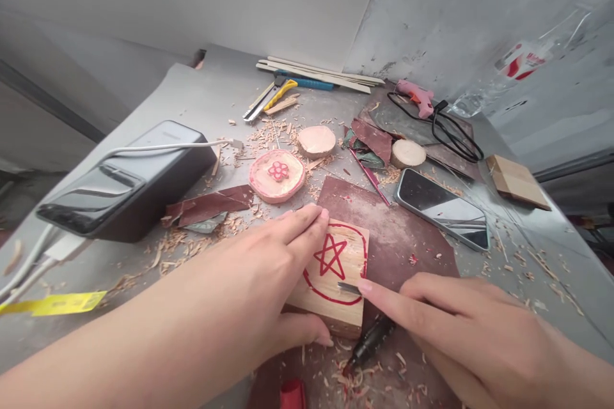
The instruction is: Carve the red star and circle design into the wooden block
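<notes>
A square wooden block [352, 319] lies on a sheet of brown sandpaper [407, 243], with a red star inside a rounded red outline drawn on top. My left hand [283, 262] grips the block, fingers across its left part and thumb at the near side. In my right hand [470, 326] is a carving chisel [349, 288], its narrow metal blade over the block's lower right, near the red line. The handle is hidden by my fingers. Below the block, a black marker [371, 340] lies among shavings, close to a red cap [292, 393].
Beyond the block lie a round slice with a red flower [277, 176], two plain wood slices, a phone [441, 208] and utility knives [268, 97]. A power bank [129, 182] with cables stands left. A pink glue gun [416, 97] and a bottle [522, 64] are at back right.
</notes>
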### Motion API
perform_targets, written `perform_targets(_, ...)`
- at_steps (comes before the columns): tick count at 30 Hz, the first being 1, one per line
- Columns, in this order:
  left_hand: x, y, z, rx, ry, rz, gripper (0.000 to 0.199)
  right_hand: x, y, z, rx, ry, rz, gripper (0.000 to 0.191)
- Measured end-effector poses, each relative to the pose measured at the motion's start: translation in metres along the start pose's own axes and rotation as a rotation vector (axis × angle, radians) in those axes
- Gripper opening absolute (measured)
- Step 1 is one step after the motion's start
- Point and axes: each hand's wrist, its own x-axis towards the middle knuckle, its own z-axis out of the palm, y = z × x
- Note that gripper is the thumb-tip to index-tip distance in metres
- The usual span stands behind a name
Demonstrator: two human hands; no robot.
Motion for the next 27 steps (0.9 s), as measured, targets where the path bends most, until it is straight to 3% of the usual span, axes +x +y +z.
perform_targets(12,-0.001,-0.003,-0.001,-0.017,-0.010,-0.031,0.117,-0.010,-0.001,-0.002,0.042,-0.009,0.071,0.075)
perform_targets(27,0.003,0.003,-0.001,-0.037,-0.009,-0.049,0.110,-0.017,-0.002,0.006,-0.052,-0.050,-0.034,0.069)
